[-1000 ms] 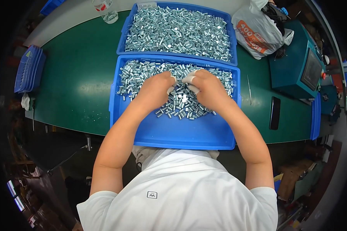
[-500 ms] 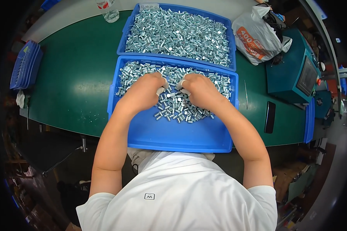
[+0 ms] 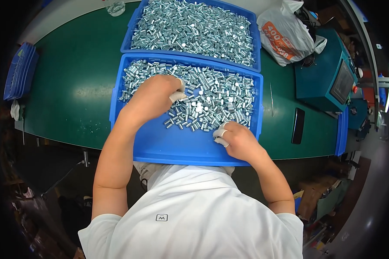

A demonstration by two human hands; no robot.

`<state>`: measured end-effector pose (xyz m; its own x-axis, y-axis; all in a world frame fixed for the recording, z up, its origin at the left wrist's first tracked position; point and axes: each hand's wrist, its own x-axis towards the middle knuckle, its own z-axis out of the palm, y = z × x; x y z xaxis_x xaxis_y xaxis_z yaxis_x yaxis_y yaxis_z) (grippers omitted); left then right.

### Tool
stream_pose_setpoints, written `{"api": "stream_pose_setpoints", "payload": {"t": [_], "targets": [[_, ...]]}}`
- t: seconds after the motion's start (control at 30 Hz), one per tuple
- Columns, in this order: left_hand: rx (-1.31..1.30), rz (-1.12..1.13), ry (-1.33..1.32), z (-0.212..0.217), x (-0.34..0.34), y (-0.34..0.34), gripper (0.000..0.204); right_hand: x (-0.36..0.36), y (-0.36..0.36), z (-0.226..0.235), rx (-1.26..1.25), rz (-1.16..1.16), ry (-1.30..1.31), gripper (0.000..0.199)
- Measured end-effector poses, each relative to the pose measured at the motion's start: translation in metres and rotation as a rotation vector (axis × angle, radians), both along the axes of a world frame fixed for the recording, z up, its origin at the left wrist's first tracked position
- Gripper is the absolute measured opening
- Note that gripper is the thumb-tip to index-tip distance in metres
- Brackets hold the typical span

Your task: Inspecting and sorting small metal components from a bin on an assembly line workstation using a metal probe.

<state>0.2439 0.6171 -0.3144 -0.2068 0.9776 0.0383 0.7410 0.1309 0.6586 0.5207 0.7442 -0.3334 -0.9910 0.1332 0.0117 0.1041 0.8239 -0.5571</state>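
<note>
Two bare hands at work, two blue trays of metal cylinders: near tray (image 3: pixel 181 146) and far tray (image 3: pixel 257 52), long walls side by side. Metal cylinders (image 3: pixel 222 98) too many to count; those in the near tray are heaped toward its far, left and right walls, while the far tray is covered wall to wall. On the green table (image 3: pixel 73 86): one clear bottle (image 3: pixel 116 7) at the far left, one white plastic bag (image 3: pixel 285 36) at the far right, one teal machine (image 3: pixel 320 82) with a screen, one dark phone (image 3: pixel 298 126), one thin rod (image 3: pixel 272 99). One stack of blue trays (image 3: pixel 21 71) stands at the left end, its number unclear. Edges: near tray's near wall lies by the table's near edge, close to the white shirt (image 3: pixel 190 207). Room for moving: a strip of bare blue floor along the near side of that tray; green surface shows broadly to its left, more narrowly to its right. Left hand (image 3: pixel 153 96) is over the heap's left part, grip nearly closed; right hand (image 3: pixel 241 139) is at its near right edge, fingers curled, tips close together. White covers (image 3: pixel 177 96) on fingertips of both; cannot tell whether either grip pinches a cylinder.
</note>
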Motion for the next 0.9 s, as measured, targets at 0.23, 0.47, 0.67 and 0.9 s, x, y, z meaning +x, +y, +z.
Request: {"api": "stream_pose_setpoints", "payload": {"t": [0.23, 0.47, 0.67, 0.9], "targets": [[0.001, -0.176, 0.097, 0.005, 0.02, -0.008, 0.012, 0.004, -0.011, -0.015, -0.045, -0.072, 0.129, 0.018], [-0.199, -0.117, 0.119, 0.001, 0.033, -0.028, 0.012, 0.007, -0.013, -0.017, -0.049, -0.099, 0.151, 0.017], [-0.107, 0.025, 0.174, -0.022, 0.049, -0.026, 0.015, 0.008, -0.012, -0.021, -0.076, -0.12, 0.151, 0.017], [-0.176, -0.041, 0.286, -0.01, 0.047, -0.021, 0.013, 0.01, -0.011, -0.019, -0.1, -0.13, 0.141, 0.015]]}}
